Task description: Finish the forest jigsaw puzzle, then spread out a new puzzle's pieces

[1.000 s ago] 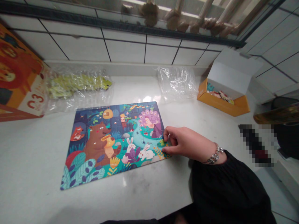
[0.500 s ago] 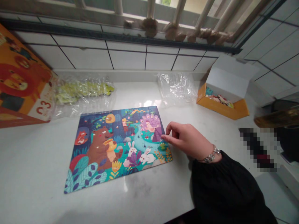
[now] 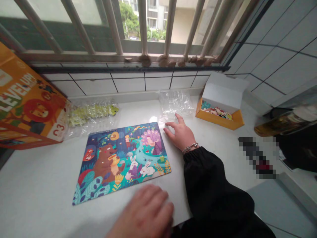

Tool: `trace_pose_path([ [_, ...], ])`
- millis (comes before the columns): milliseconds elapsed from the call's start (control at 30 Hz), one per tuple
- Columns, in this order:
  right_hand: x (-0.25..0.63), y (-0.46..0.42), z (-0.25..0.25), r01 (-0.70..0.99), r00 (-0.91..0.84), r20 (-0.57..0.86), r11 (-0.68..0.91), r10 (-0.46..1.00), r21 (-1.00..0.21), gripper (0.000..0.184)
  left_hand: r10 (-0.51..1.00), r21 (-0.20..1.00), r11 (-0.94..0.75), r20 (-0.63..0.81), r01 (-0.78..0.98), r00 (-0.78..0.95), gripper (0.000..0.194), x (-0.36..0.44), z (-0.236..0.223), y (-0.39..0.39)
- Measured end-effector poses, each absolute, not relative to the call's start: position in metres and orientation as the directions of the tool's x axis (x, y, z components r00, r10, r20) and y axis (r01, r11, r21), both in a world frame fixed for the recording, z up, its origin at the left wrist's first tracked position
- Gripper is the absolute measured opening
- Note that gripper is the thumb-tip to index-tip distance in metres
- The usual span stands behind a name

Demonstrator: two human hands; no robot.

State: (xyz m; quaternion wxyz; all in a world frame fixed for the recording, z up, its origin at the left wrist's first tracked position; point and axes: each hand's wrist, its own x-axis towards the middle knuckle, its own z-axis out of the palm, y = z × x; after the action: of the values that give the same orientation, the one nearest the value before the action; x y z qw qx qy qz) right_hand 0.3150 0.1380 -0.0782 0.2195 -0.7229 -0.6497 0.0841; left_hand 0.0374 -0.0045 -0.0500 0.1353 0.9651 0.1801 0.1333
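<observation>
An assembled jigsaw puzzle [image 3: 119, 158] of a bear, rabbits and a peacock lies flat on the white counter. Just beyond its upper right corner is my right hand [image 3: 180, 132], fingers spread apart and holding nothing. Those fingertips are close to a crumpled clear plastic bag [image 3: 174, 102]; whether they touch it I cannot tell. At the bottom, in front of the puzzle's lower edge, my left hand [image 3: 148, 211] is smeared by motion. Its fingers look bent, and their undersides are hidden.
A tall orange box [image 3: 32, 102] stands at the left, beside a clear bag of yellow-green pieces [image 3: 94, 114]. An open orange box [image 3: 220, 115] with loose puzzle pieces sits at the back right. Further right lies a bottle of amber liquid [image 3: 277, 124]. A barred window is behind.
My right hand has moved from the puzzle's right edge toward the plastic bag, its fingers spreading. My left hand has come into view at the bottom. The camera has tilted up.
</observation>
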Motion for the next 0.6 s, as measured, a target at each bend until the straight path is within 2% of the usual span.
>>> trace_pose_path([
  [67, 0.315, 0.145, -0.076, 0.916, 0.159, 0.139, -0.093, 0.977, -0.391, 0.039, 0.623, 0.144, -0.779, 0.286, 0.61, 0.728, 0.039, -0.004, -0.053, 0.026],
  [100, 0.316, 0.149, -0.076, 0.922, 0.165, 0.135, -0.104, 0.977, -0.372, 0.041, 0.688, 0.101, -0.71, 0.309, 0.697, 0.657, 0.046, -0.024, -0.057, 0.038],
  [167, 0.317, 0.156, -0.077, 0.936, 0.163, 0.13, -0.112, 0.978, -0.334, 0.044, 0.737, 0.053, -0.647, 0.301, 0.761, 0.605, 0.057, -0.056, -0.07, 0.051],
  [267, 0.321, 0.164, -0.08, 0.944, 0.148, 0.138, -0.098, 0.979, -0.315, 0.05, 0.77, -0.064, -0.592, 0.247, 0.803, 0.588, 0.07, -0.072, -0.089, 0.046],
  [333, 0.323, 0.167, -0.081, 0.935, 0.145, 0.172, -0.078, 0.974, -0.345, 0.053, 0.764, -0.103, -0.597, 0.227, 0.795, 0.604, 0.078, -0.066, -0.096, 0.031],
  [500, 0.325, 0.169, -0.08, 0.864, 0.183, 0.313, -0.001, 0.932, -0.504, 0.055, 0.704, -0.15, -0.649, 0.255, 0.746, 0.663, 0.087, -0.037, -0.092, -0.003],
  [600, 0.328, 0.167, -0.075, 0.791, 0.234, 0.402, 0.067, 0.886, -0.608, 0.056, 0.7, -0.134, -0.663, 0.239, 0.736, 0.673, 0.082, -0.041, -0.088, -0.002],
])
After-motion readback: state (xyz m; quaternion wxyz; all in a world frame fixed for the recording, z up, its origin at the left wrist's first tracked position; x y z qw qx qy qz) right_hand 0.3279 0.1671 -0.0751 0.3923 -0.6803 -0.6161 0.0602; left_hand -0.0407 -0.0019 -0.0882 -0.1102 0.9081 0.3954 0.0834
